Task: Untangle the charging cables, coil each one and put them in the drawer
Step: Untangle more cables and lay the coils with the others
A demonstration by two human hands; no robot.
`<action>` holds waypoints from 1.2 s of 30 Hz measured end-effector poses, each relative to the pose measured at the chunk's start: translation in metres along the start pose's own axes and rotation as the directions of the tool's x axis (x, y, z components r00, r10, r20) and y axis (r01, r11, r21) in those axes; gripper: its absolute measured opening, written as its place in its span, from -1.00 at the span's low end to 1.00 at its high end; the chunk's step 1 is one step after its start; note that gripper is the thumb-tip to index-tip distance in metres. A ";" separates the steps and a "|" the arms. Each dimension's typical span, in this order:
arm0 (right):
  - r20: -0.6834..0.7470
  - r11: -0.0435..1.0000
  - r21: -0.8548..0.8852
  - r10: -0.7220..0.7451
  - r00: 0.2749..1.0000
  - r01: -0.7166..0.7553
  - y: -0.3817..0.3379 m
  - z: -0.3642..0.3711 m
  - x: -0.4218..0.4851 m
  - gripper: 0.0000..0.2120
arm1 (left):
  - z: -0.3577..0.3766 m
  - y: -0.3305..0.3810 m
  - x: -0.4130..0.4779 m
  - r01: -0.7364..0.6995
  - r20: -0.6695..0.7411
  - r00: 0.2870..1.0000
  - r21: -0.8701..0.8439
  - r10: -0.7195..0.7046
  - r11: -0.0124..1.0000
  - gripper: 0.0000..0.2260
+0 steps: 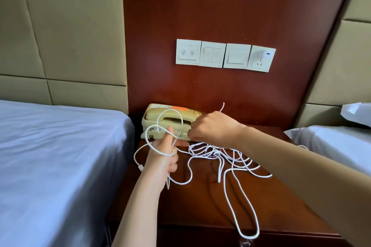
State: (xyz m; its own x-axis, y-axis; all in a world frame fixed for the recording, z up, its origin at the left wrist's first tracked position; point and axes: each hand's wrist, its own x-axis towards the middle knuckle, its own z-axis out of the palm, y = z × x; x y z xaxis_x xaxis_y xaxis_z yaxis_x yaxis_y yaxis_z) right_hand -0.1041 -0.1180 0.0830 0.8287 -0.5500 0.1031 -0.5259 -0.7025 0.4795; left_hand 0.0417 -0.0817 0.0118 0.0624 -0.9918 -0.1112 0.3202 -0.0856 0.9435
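Coiling the first of the charging cables [214, 153], by the look of it. Gripping a few white turns of one in the left hand [162, 156], fingers curled, one finger raised through the loop. Pinching a strand with the right hand [210, 128], fingertips closed on it, just beyond and to the right of the left hand, in front of the telephone [152, 115]. On the desk [200, 206], directly beneath the right hand and between the two wrists, the rest of the tangle. Nearer than both hands, a long bight [249, 237] hanging over the desk's front edge. Just left of the left wrist, a dangling connector [141, 167]. No open drawer in sight.

To do this well:
- Feed slack from the right hand in short lengths.
- Lay each turn flat beside the last on the left hand, same size, no twist.
- Stop wherever strands cross beneath the right hand and lift one clear rather than pulling; pulling would probably tighten the knot.
- Draw the long bight up early, to avoid a snag on the desk edge.
- Mind the telephone beyond the hands; could catch a turn on the handset.
- Pinch the finished coil firmly in the left hand before releasing with the right.
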 end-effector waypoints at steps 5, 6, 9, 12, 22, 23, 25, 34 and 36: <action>-0.020 0.995 0.083 0.061 0.998 -0.060 0.004 0.016 -0.008 -0.80 | 0.007 -0.003 -0.007 0.081 0.200 0.977 -0.019 -0.076 0.997 -0.74; -0.027 0.986 0.123 0.114 0.993 -0.110 0.010 0.020 -0.010 -0.80 | 0.008 -0.004 -0.008 0.088 0.214 0.974 -0.062 -0.073 0.994 -0.76; 0.020 0.936 0.200 0.293 0.956 -0.291 0.033 0.035 -0.022 -0.82 | 0.008 -0.007 -0.008 0.062 0.208 0.978 -0.118 -0.036 0.991 -0.75; 0.051 0.848 0.286 0.452 0.891 -0.446 0.054 0.054 -0.034 -0.83 | 0.007 -0.008 -0.006 0.006 0.162 0.987 -0.131 0.016 0.991 -0.76; 0.028 0.520 0.553 0.769 0.638 -0.651 0.092 0.077 -0.046 -0.85 | 0.011 -0.007 0.010 -0.195 -0.203 0.968 -0.256 0.144 0.947 -0.71; 0.030 0.503 0.572 0.777 0.629 -0.649 0.095 0.076 -0.047 -0.83 | 0.011 -0.006 0.011 -0.204 -0.233 0.962 -0.269 0.142 0.941 -0.71; 0.028 0.482 0.598 0.786 0.617 -0.641 0.100 0.072 -0.048 -0.79 | 0.012 -0.005 0.012 -0.220 -0.264 0.953 -0.274 0.146 0.936 -0.71; -0.111 0.446 0.699 0.840 0.531 -0.559 0.106 0.041 -0.048 -0.65 | 0.021 -0.003 0.004 -0.310 -0.256 0.935 -0.258 0.245 0.915 -0.69; -0.126 0.429 0.760 0.834 0.537 -0.488 0.106 0.033 -0.050 -0.64 | 0.020 -0.003 0.004 -0.314 -0.263 0.932 -0.249 0.248 0.916 -0.69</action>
State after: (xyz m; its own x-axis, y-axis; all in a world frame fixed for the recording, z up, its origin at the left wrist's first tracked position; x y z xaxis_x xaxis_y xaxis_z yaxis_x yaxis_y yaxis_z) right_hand -0.2070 -0.1797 0.1000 0.0308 -0.8247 0.5648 -0.7756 -0.3761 -0.5069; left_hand 0.0216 -0.0872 0.0151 0.3863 -0.9211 0.0484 0.5091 0.2567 0.8215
